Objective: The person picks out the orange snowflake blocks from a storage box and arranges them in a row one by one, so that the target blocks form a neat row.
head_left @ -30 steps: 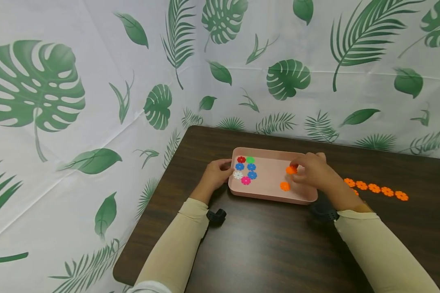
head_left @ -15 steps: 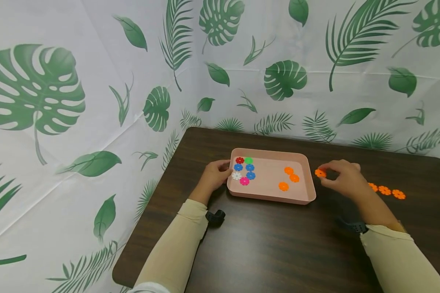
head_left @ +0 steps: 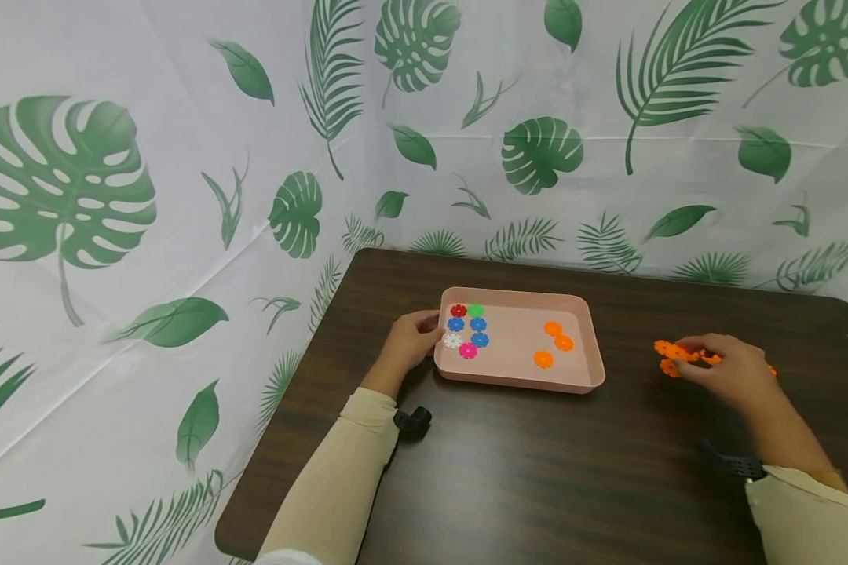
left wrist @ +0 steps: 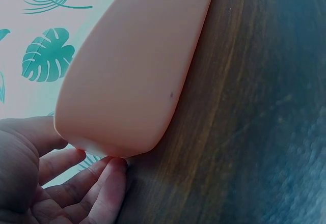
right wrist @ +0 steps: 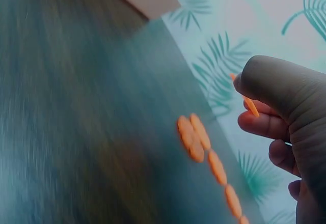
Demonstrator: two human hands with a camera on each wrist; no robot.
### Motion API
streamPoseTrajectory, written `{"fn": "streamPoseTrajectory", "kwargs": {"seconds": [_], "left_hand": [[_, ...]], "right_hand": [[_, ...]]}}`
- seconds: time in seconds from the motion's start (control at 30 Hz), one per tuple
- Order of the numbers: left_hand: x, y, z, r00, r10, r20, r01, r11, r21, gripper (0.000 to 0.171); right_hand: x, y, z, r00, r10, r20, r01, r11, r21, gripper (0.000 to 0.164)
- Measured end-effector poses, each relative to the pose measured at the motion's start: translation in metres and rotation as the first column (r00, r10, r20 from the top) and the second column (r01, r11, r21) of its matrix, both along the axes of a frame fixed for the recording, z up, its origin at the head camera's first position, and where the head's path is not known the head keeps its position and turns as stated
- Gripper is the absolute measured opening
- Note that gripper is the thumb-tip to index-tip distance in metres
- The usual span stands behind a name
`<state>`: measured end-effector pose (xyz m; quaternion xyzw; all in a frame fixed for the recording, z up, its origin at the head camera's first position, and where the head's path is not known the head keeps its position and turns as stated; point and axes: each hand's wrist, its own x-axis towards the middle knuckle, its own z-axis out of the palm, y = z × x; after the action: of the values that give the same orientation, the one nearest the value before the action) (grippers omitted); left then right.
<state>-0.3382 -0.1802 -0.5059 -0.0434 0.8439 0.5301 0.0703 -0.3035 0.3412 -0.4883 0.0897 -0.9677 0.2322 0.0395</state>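
Beyond the left table edge my left hand (head_left: pixel 411 343) holds the left end of a shallow pink tray (head_left: pixel 519 382), thumb at the rim. In the left wrist view my fingertips (left wrist: pixel 114 168) touch the outside of the tray. My right hand (head_left: pixel 738 373) is off to the right of the tray, over the table. Thumb and finger pinch a thin orange flower-shaped disc (right wrist: pixel 250 104), seen edge-on in the right wrist view. Below it, more orange discs (right wrist: pixel 216 167) lie in a line on the table; my hand partly covers them in the head view.
Inside the tray, several flower discs (head_left: pixel 478 323) in red, green, blue, white and pink lie at the left. Three orange discs (head_left: pixel 543 359) lie at its right. A leaf-printed white cloth (head_left: pixel 466 141) hangs behind the dark wooden table (head_left: pixel 509 471).
My right hand left an orange disc in the tray, then carried another orange disc away from the tray's right side to the right, over the line. The left hand stays at the tray.
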Motion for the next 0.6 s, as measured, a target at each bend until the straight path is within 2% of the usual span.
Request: {"fn": "streamPoseTrajectory", "kwargs": {"seconds": [0.2,0.6], "left_hand": [[0.002,0.001,0.001,1.0,0.005,0.007,-0.005,1.0,0.001,0.046],[0.001,0.002,0.003,1.0,0.001,0.023,-0.002,1.0,0.017,0.045]], "right_hand": [[0.008,0.02,-0.005,0.997,-0.048,0.055,0.045,0.998,0.054,0.053],[0.011,0.031,-0.015,0.995,-0.099,0.0,0.098,0.992,0.078,0.052]]}}
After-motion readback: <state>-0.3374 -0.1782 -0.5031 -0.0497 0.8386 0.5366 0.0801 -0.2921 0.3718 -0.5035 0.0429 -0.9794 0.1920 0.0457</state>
